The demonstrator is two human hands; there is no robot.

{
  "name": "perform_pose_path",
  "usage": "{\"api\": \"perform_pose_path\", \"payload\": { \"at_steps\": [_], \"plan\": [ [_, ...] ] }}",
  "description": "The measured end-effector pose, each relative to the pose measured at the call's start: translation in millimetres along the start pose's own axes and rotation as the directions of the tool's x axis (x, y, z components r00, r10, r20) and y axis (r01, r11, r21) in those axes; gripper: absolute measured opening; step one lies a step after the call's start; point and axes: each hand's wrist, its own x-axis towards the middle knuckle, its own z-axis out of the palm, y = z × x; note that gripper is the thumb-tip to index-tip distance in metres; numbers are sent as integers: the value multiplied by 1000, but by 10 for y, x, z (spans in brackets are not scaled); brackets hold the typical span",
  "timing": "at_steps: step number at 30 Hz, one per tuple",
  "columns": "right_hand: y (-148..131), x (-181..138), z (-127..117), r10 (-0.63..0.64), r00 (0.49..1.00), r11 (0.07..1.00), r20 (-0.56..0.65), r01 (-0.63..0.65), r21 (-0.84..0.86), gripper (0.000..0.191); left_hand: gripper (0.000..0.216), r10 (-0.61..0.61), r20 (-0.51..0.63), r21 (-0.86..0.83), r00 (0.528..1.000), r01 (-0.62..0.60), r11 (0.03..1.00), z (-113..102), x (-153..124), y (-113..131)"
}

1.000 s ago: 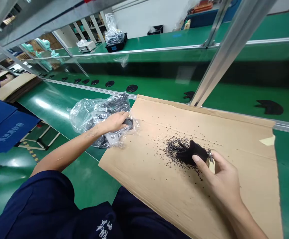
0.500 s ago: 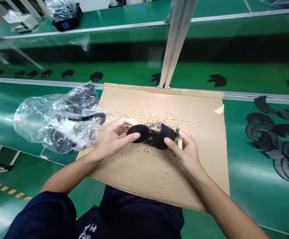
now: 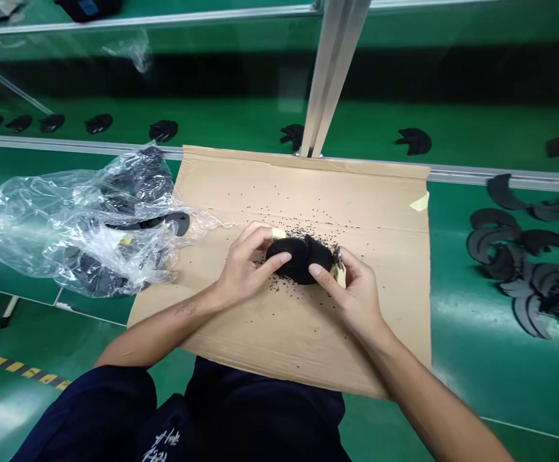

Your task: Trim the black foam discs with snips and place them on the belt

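Note:
Just above the cardboard sheet (image 3: 260,333), my left hand (image 3: 248,260) pinches the rounded left end of a black curved part (image 3: 298,260), thumb on top. My right hand (image 3: 353,285) grips the right end, its thumb pressed on the near side. A small metal tool tip, like nippers (image 3: 337,256), sticks up by my right fingers; its handles are hidden. Pale yellow coverings show on fingers of both hands. Whether the black part is one piece or two pressed together, I cannot tell. Tiny black scraps (image 3: 303,228) lie scattered around it on the cardboard.
At left lies a clear plastic bag (image 3: 91,224) with black parts in it. Several crescent-shaped black parts (image 3: 524,256) are heaped on the green table at right. More black parts (image 3: 163,130) stand in a row behind the metal rail, near an upright metal post (image 3: 330,83).
The two black lobes, apart with a gap between them before, now meet or overlap as my hands came closer together. The view has shifted slightly; both hands keep their grip.

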Motion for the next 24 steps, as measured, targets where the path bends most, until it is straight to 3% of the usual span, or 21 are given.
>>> {"api": "perform_pose_path", "payload": {
  "at_steps": [3, 8, 14, 19, 24],
  "plan": [
    [19, -1, -11, 19, 1000, 1000, -25, -18, 11, 29, 11, 18, -35, -62, 999, -20, 998, -53, 6, -4],
    [36, 2, -20, 2, 999, 1000, -33, -2, 10, 28, 18, -92, 49, -276, 995, 102, 956, -78, 48, -21],
    [-9, 15, 18, -32, 999, 999, 21, 33, -32, 30, 36, -77, 33, -179, 996, 82, 980, -95, 48, 4],
    [-9, 18, 28, -56, 998, 996, 21, 57, -64, 35, 28, -66, 103, -62, 993, 72, 995, -161, 32, 3],
    [-5, 23, 17, -27, 1000, 996, -9, 26, -82, 38, 38, -143, 149, -197, 978, 171, 965, -188, 61, 1]
  ]
}}
